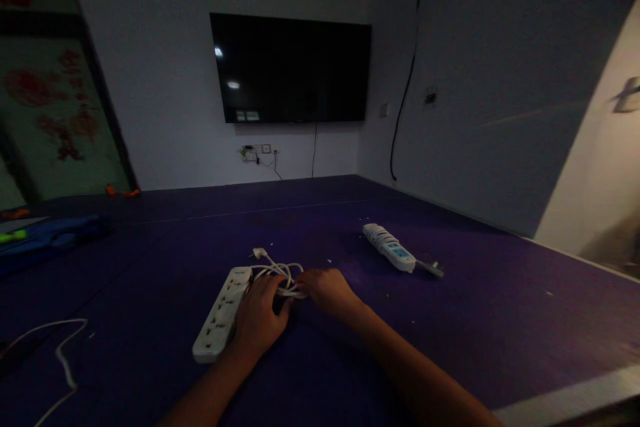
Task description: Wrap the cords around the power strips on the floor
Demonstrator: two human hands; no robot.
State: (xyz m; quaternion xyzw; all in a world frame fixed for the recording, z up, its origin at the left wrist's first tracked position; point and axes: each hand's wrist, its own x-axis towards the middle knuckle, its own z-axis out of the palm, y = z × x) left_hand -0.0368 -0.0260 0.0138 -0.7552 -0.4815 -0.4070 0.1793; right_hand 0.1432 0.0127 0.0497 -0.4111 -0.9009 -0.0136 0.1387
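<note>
A white power strip (220, 312) lies on the dark purple table (450, 320), its white cord (277, 271) bunched in loops beside it, the plug (259, 253) sticking out behind. My left hand (260, 320) rests against the strip's right side with fingers curled over the cord bundle. My right hand (327, 290) is closed in a pinch on the cord loops from the right. The two hands nearly touch over the bundle.
A second white power strip (389, 247) with its cord wound and plug (431, 269) lies to the far right. A loose white cable (60, 353) trails at the left edge. Blue items (50, 233) sit far left. A wall-mounted television (293, 70) hangs ahead.
</note>
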